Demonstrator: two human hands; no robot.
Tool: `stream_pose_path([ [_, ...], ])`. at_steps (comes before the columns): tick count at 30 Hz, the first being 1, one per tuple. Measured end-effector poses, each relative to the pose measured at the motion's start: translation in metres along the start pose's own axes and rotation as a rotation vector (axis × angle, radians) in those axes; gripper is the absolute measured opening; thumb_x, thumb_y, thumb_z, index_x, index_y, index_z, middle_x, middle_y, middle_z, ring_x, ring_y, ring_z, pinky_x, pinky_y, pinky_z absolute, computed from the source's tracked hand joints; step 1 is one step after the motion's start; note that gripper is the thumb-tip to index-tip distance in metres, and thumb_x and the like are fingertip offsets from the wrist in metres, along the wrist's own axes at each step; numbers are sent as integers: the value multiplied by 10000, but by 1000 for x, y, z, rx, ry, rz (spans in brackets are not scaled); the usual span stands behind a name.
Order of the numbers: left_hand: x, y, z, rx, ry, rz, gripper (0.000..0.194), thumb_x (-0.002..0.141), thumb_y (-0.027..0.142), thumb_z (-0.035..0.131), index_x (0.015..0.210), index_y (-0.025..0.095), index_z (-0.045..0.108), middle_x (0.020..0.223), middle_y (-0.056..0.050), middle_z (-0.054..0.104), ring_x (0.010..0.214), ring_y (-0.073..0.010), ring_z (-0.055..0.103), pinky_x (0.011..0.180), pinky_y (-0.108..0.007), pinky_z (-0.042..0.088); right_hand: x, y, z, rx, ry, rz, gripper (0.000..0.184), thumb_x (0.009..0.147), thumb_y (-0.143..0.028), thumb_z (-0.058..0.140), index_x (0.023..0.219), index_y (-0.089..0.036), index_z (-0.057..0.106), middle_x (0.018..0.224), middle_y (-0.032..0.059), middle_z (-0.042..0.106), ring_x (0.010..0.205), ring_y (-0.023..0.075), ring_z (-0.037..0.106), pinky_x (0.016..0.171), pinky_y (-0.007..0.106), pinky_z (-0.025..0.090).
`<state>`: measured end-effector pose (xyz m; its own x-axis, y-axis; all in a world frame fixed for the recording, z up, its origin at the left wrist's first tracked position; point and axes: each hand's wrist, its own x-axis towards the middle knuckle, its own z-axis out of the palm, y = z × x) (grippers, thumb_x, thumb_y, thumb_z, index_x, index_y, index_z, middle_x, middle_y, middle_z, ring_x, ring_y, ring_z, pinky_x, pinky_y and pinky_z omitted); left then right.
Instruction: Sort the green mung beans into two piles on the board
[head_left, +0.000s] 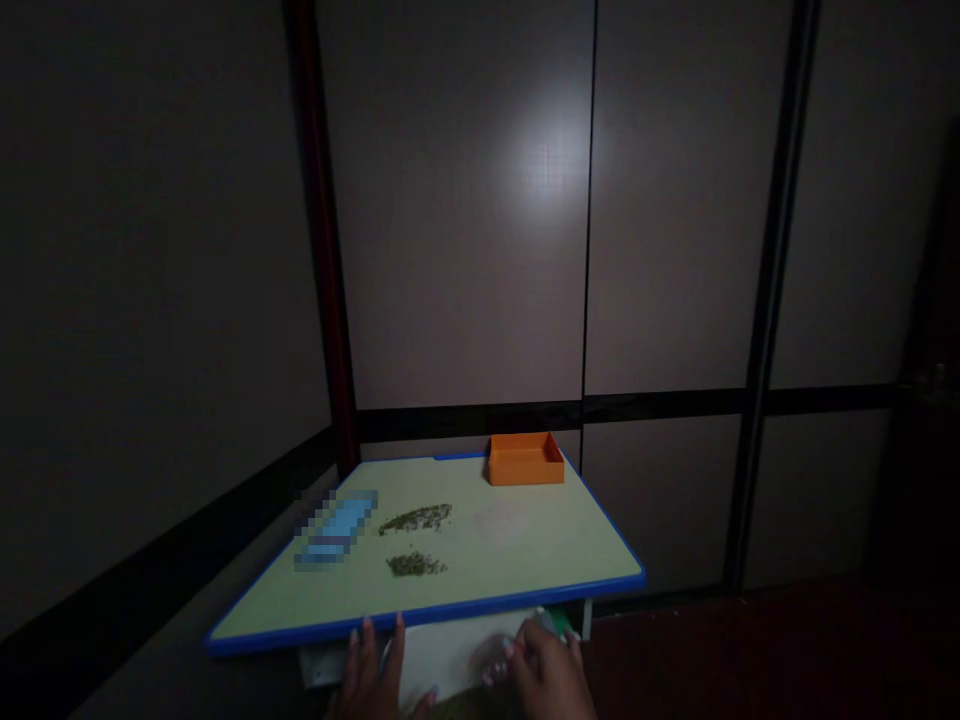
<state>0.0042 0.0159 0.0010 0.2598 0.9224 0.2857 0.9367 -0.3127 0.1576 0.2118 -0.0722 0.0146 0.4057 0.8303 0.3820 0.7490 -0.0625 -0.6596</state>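
A pale green board with a blue rim (420,615) lies in front of me in a dim room. On it are two small heaps of dried green crumbled matter (415,519) (415,565), a blurred blue flat object (335,530) at the left, and an open orange box (525,459) at the far edge. My left hand (373,672) rests just below the board's near edge, fingers stretched out and apart. My right hand (540,665) sits to the right of it, fingers curled over something small and pale that I cannot make out, on a white surface (450,655).
Grey wall panels with dark strips stand close behind the board. A dark red post (322,250) rises at the back left corner. A dark floor lies to the right, a grey ledge (187,670) to the left.
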Motion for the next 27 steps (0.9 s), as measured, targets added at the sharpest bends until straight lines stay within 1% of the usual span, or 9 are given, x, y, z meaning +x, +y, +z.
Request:
stream_pose_path([
  [3,-5,8,-6,-55,-54,19,847,693,456,571,1406,59,342,1517,-286,218,1392,-424,214,1051,-521,336,27,-23,-21,90,-75,-68,192,862,-280,477,707,-204,561,738,10,660,741,170,585,903,348,358],
  [6,-12,12,-10,-84,-82,42,939,659,467,608,1438,70,264,1538,-285,121,1410,-415,134,1071,-524,304,79,-45,-32,261,-196,-146,229,850,-316,480,663,-189,521,659,3,592,645,141,522,694,257,394],
  [9,-16,14,-13,-89,-95,70,987,633,501,627,1434,54,262,1536,-300,81,1418,-414,70,1085,-519,282,131,-55,-23,451,-149,-209,229,819,-334,498,642,-188,498,632,-2,552,633,136,504,628,237,381],
  [12,-20,19,-19,-70,-80,59,978,644,551,599,1423,49,288,1539,-294,88,1424,-425,25,1069,-555,285,158,-53,-5,557,-85,-160,253,844,-377,431,661,-204,444,628,-6,539,614,133,516,601,234,397],
  [15,-25,29,-31,-37,-69,36,901,691,512,564,1436,91,278,1560,-248,71,1442,-390,-17,1055,-589,273,155,-42,13,555,-69,-120,257,876,-371,334,683,-215,400,622,-14,518,582,124,517,586,233,410],
  [17,-27,36,-42,55,-97,50,852,717,464,553,1447,133,263,1573,-197,91,1456,-344,22,1081,-582,225,146,-34,21,520,-87,-115,253,871,-371,359,681,-212,411,618,-19,515,586,121,513,595,230,409],
  [20,-26,47,-55,134,-172,70,868,715,421,563,1448,92,235,1568,-193,87,1461,-314,67,1090,-569,208,134,-27,27,424,-130,-129,251,855,-358,433,668,-195,469,628,-18,521,618,121,491,616,228,385],
  [23,-20,53,-57,134,-199,46,916,700,433,585,1440,37,217,1560,-218,86,1458,-327,85,1084,-578,214,130,-27,27,306,-171,-164,212,824,-299,516,648,-180,523,661,-5,541,698,135,488,673,238,364],
  [27,-11,59,-51,119,-173,-18,863,780,467,485,1423,-34,200,1549,-256,90,1452,-341,105,1052,-567,282,130,-33,22,181,-209,-223,159,797,-216,564,645,-171,567,710,17,575,810,159,492,760,258,344],
])
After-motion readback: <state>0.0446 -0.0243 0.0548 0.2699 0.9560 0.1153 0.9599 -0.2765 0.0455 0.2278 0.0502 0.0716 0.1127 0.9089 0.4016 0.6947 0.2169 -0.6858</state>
